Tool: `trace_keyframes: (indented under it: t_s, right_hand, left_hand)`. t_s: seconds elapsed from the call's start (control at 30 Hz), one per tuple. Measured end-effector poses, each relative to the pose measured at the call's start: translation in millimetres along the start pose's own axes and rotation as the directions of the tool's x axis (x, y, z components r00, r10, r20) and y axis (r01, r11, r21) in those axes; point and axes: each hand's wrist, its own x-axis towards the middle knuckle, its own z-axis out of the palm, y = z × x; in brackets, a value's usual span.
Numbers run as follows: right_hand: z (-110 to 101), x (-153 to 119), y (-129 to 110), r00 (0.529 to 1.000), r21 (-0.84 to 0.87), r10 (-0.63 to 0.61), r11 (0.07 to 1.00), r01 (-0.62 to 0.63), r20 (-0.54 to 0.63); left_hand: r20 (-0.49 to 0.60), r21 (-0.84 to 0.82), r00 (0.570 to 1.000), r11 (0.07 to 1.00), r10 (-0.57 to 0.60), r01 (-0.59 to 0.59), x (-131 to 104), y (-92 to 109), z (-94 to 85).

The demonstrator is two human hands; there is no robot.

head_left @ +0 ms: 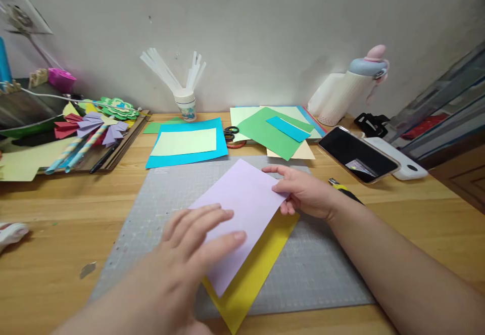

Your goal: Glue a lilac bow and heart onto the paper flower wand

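A sheet of lavender paper lies at a slant over a yellow sheet, which shows along its lower right side. Both are above a grey cutting mat. My right hand pinches the lavender sheet's right corner, thumb on top and fingers beneath. Whether it also grips the yellow sheet I cannot tell. My left hand is over the lavender sheet's left side, slightly blurred, its fingers spread; contact with the paper is unclear.
Behind the mat lie blue paper, scissors and green paper. A paper cup holds white strips. On the right are a phone, a yellow-black cutter and a bottle. Paper flowers lie on the left.
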Motion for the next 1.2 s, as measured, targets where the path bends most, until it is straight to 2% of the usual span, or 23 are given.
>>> trace_keyframes:
  t_s: [0.1,0.23,0.3,0.37,0.4,0.43,0.47,0.5,0.53,0.57,0.6,0.67,0.77,0.9,1.0,1.1,1.17,1.2]
  right_hand:
    - [-5.8,2.7,0.1,1.000,0.043,0.000,0.999,0.001,-0.022]
    - [-2.7,4.4,-1.1,1.000,0.122,-0.021,0.992,0.018,0.021]
    - [3.0,3.3,-1.1,0.995,0.094,-0.100,0.990,0.102,-0.028]
    - [9.3,0.4,1.1,0.969,-0.114,-0.186,0.979,0.169,-0.161]
    - [12.3,-1.6,3.1,0.946,-0.293,-0.233,0.942,0.163,-0.224]
    - [15.2,-4.0,5.7,0.922,-0.487,-0.285,0.864,0.129,-0.261]
    - [18.0,-6.5,8.7,0.903,-0.657,-0.337,0.749,0.085,-0.267]
    - [20.9,-9.0,11.8,0.892,-0.784,-0.380,0.619,0.049,-0.245]
    - [23.7,-11.2,14.8,0.891,-0.865,-0.404,0.500,0.025,-0.208]
    - [26.4,-13.1,17.4,0.896,-0.913,-0.409,0.408,0.008,-0.175]
    - [28.9,-14.5,19.4,0.903,-0.938,-0.398,0.347,-0.013,-0.160]
    - [32.6,-15.8,21.6,0.922,-0.953,-0.346,0.296,-0.067,-0.173]
    - [33.2,-15.6,22.3,0.940,-0.941,-0.283,0.326,-0.092,-0.190]
    - [29.6,-12.4,24.7,0.939,-0.905,-0.309,0.426,-0.002,-0.148]
    - [27.4,-7.8,23.8,0.917,-0.868,-0.373,0.492,0.066,-0.142]
    - [23.2,-8.5,15.2,0.892,-0.816,-0.442,0.545,0.190,-0.088]
    - [18.6,-18.2,5.3,0.862,-0.748,-0.504,0.592,0.299,-0.054]
    - [16.0,-26.5,-0.2,0.832,-0.701,-0.553,0.610,0.370,-0.043]
  left_hand:
    - [0.041,0.062,0.998,0.997,0.038,-0.040,18.5,-12.3,10.0]
    - [-0.027,0.077,0.999,0.997,-0.024,0.026,15.4,-39.0,24.6]
    - [-0.105,0.022,0.988,0.993,-0.110,0.113,8.7,-53.7,26.5]
    - [-0.202,-0.051,0.941,0.963,-0.270,0.265,3.7,-64.9,24.5]
    - [-0.256,-0.088,0.901,0.936,-0.351,0.340,2.3,-68.6,22.5]
    - [-0.303,-0.123,0.856,0.908,-0.419,0.401,1.8,-70.9,20.3]
    - [-0.336,-0.151,0.822,0.888,-0.459,0.434,1.9,-72.2,18.3]
    - [-0.355,-0.173,0.807,0.882,-0.472,0.439,2.4,-72.6,16.9]
    - [-0.354,-0.182,0.817,0.891,-0.454,0.416,3.1,-72.4,16.3]
    - [-0.330,-0.176,0.849,0.910,-0.413,0.374,3.9,-71.7,16.5]
    - [-0.279,-0.155,0.893,0.934,-0.354,0.322,4.8,-70.7,17.4]
    - [-0.152,-0.085,0.960,0.971,-0.234,0.223,6.6,-67.8,20.5]
    - [-0.004,0.004,0.986,0.986,-0.167,0.167,8.8,-62.7,24.8]
    - [0.068,0.026,0.984,0.986,-0.164,0.163,10.2,-59.5,25.5]
    - [0.071,0.035,0.984,0.986,-0.163,0.161,9.9,-60.2,24.8]
    - [0.078,0.050,0.983,0.985,-0.168,0.165,8.9,-60.7,24.8]
    - [0.085,0.052,0.982,0.985,-0.171,0.167,8.2,-60.2,25.1]
    - [0.085,0.051,0.982,0.985,-0.169,0.165,8.0,-59.7,25.4]
